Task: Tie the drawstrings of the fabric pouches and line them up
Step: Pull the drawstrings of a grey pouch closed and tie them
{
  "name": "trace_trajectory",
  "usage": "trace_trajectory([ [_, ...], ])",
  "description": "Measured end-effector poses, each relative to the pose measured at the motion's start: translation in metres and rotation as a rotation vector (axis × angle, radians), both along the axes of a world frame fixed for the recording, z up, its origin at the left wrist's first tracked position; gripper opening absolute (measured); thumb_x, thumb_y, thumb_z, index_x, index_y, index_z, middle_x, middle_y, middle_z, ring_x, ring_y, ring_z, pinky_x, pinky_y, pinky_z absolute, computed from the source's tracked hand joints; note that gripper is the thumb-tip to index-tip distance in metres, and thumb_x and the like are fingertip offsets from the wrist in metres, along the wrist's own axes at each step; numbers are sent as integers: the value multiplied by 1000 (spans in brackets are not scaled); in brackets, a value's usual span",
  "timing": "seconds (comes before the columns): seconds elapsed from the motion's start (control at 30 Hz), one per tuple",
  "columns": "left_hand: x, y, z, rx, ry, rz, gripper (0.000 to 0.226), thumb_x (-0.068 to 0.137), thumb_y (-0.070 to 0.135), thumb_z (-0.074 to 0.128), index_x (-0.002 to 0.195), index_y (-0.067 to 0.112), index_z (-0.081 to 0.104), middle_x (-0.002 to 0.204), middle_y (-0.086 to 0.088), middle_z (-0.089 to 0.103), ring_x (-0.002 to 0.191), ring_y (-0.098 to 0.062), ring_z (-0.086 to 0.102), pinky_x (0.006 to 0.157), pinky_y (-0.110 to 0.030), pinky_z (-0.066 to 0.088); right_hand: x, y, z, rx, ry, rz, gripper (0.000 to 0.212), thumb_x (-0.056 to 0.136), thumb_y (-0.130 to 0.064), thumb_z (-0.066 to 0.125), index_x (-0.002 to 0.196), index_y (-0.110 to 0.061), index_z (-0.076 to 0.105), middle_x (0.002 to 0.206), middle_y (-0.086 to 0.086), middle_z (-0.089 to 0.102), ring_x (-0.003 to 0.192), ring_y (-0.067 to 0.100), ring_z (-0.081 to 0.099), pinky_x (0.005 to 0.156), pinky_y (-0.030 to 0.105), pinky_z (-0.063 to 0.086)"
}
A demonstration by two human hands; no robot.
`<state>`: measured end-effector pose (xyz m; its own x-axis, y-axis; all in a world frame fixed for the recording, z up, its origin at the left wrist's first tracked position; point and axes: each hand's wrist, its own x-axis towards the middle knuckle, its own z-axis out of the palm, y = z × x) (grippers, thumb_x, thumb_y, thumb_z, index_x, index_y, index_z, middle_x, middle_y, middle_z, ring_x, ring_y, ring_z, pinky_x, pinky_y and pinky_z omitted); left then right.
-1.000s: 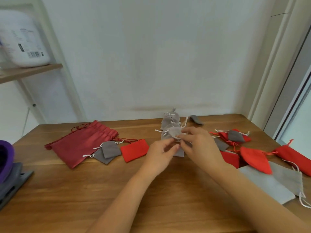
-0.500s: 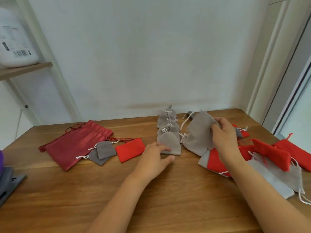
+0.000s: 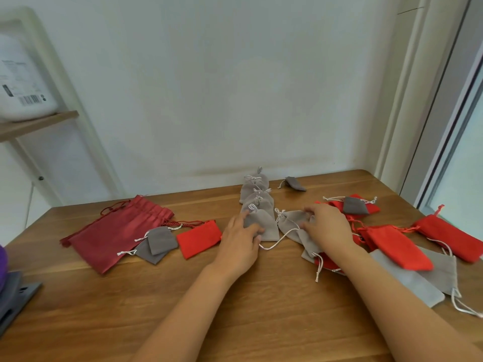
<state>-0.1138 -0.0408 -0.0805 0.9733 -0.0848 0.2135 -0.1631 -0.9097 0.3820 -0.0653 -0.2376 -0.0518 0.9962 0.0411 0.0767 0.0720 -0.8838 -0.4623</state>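
Grey pouch under flat left hand; right hand grip unclear (barcode label unreadable).

Brown wooden table; central row of tied light grey velvet pouches; left of row: flat red fabric pouch, two overlapping dark grey pouches, large dark red satin bag; right of row: loose light grey pouch, heap of red and grey pouches.

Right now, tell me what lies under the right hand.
The right hand covers a grey pouch, its white cord trailing left. A red pouch peeks out beneath; the palm hides the rest.
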Motion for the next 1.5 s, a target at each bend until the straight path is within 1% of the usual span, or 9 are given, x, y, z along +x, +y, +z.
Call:
trace_trajectory([
  [0.23, 24, 0, -2, 54, 180, -180, 43, 100, 41, 40, 143, 35, 38, 161, -4, 8, 149, -19, 3, 120, -46, 7, 12, -3, -6, 13, 11, -72, 8, 93, -18, 57, 98, -17, 63, 104, 4, 65, 88, 17, 61, 73, 30, 50],
  [0.53, 33, -12, -9, 78, 61, -114, 40, 98, 50, 38, 134, 36, 48, 156, -4, 26, 143, -20, 23, 115, -42, 22, 22, -13, -3, 232, 115, -168, 34, 89, -17, 65, 122, -13, 56, 113, 8, 64, 101, 22, 61, 76, 28, 46],
  [0.73, 10, -14, -6, 50, 23, -52, 37, 99, 51, 35, 128, 37, 53, 157, -1, 22, 142, -18, 22, 111, -37, 18, 10, -23, 11, 681, 11, -198, 8, 87, -15, 66, 86, -19, 60, 102, 7, 64, 81, 14, 57, 67, 30, 48],
  [0.83, 9, -13, -3, 1, 45, -46, 38, 100, 50, 32, 129, 38, 54, 158, -1, 20, 143, -20, 20, 112, -40, 18, 1, -24, 29, 896, 65, -221, 8, 88, -13, 67, 86, -15, 60, 98, 11, 65, 90, 27, 64, 81, 46, 56],
  [0.93, 9, -13, -2, -98, 47, -41, 41, 102, 43, 30, 130, 30, 58, 155, 0, 27, 141, -21, 25, 113, -40, 21, -13, -20, 42, 1028, 167, -180, 11, 89, -14, 66, 97, -10, 59, 97, 11, 65, 82, 25, 66, 61, 36, 56],
  [1.03, 11, -10, 0, -343, 26, -17, 36, 104, 28, 33, 123, 19, 62, 146, -2, 40, 138, -17, 33, 112, -32, 26, -31, -3, 41, 991, 230, -116, 14, 90, -11, 64, 99, -9, 54, 96, 9, 63, 75, 20, 63, 46, 24, 50],
  [1.17, 12, -4, 4, -524, 29, 41, 30, 100, 10, 39, 115, 9, 64, 128, -3, 53, 122, -15, 47, 104, -26, 33, -44, 26, 20, 954, 300, -99, 16, 90, -8, 63, 92, -14, 49, 102, 10, 62, 86, 25, 66, 56, 30, 56],
  [1.33, 10, -4, 6, -614, 21, 75, 32, 99, 10, 36, 118, 13, 62, 122, -1, 56, 109, -7, 47, 91, -19, 32, -42, 41, -5, 609, 120, -38, 17, 87, -16, 64, 89, -17, 47, 84, 1, 55, 71, 11, 53, 62, 28, 45],
  [1.5, 13, -3, 3, -553, -8, 55, 29, 100, 31, 45, 113, 16, 65, 117, 4, 57, 108, -7, 52, 87, -17, 33, -42, 38, -4, 243, -13, 7, 31, 85, -34, 69, 99, -23, 43, 102, 1, 50, 88, 16, 53, 69, 26, 41],
])
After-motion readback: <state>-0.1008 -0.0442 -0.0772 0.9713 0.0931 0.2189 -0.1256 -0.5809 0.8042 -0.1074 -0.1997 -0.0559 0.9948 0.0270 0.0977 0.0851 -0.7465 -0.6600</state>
